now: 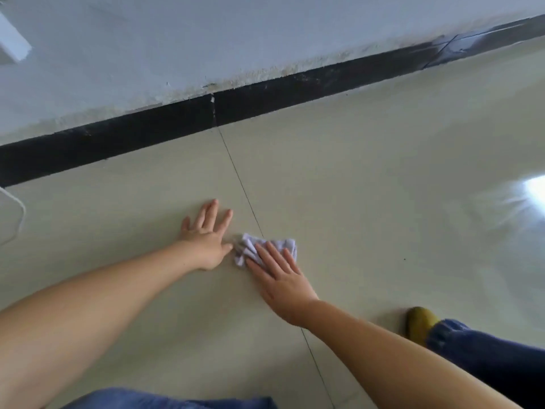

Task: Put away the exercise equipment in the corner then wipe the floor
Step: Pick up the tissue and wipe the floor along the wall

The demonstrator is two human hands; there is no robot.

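Right hand presses the crumpled white cloth flat-fingered onto the floor near the black skirting to wipe, left hand splayed beside it, probably bracing; no equipment visible.

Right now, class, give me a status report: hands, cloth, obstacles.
Left hand flat on floor. Right hand pressing white cloth. Nothing blocking.

Right hand flat, pressing white cloth on floor; left hand splayed on floor beside cloth.
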